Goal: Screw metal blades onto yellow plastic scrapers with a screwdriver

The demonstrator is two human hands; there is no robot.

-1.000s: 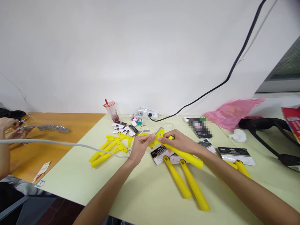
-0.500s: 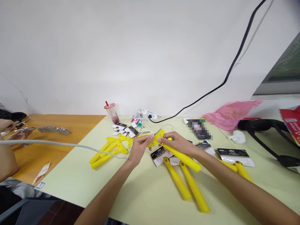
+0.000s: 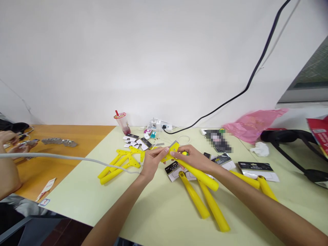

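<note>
My left hand (image 3: 154,161) pinches the head of a yellow scraper (image 3: 202,178) between thumb and fingers. A grey blade edge shows at the tip of that head, and screws sit in its face. My right hand (image 3: 191,157) is closed on the same scraper where the head meets the long handle, which slants down to the right. A small yellow and green rounded object (image 3: 185,153) shows by the right fingers; its kind is mostly hidden. Below lie loose yellow handles (image 3: 194,194) beside printed cards (image 3: 173,170). Several yellow scrapers (image 3: 115,173) are piled left of my hands.
A drink cup (image 3: 123,123), a power strip (image 3: 164,126) and black-and-white cards (image 3: 144,143) stand or lie at the back. To the right are a pink bag (image 3: 252,126), a crumpled tissue (image 3: 260,149) and a black headset-like frame (image 3: 289,157). A grey cable (image 3: 77,158) crosses left, near another person's hands (image 3: 17,145).
The scraper has tilted slightly in my hands, its handle end dipping a little. Both hands keep hold of it and have barely moved.
</note>
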